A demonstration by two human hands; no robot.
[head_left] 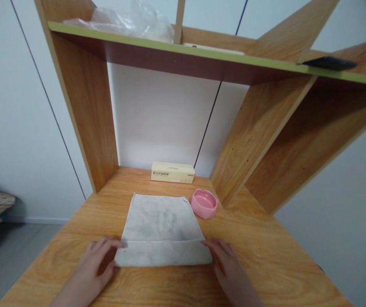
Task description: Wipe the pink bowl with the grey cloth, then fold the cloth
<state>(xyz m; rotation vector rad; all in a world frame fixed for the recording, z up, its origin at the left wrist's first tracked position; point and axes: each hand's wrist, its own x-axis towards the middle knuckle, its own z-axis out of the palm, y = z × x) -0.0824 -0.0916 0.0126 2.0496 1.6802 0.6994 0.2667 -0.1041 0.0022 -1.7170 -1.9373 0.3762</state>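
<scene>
we have bare worktop (272,256) toward its right edge, a pink dish (204,204) barring us between cloth (162,217) and upright panel (255,128), a box (172,173) along the back edge

A bare left hand (90,261) and right hand (226,258) touch opposite sides of a stained grey-white rectangular cloth (159,217), folded along its near side. Just beside its far right corner sits a pink angular bowl (204,204); a cream printed box (172,174) lies near the wood-grain desk (272,260)'s back edge.

Left hand (90,266) is at the cloth's (163,253) left edge, fingers (104,243) curved, thumb (107,273) apart; right hand (229,266) pretty much mirrors it.
</scene>
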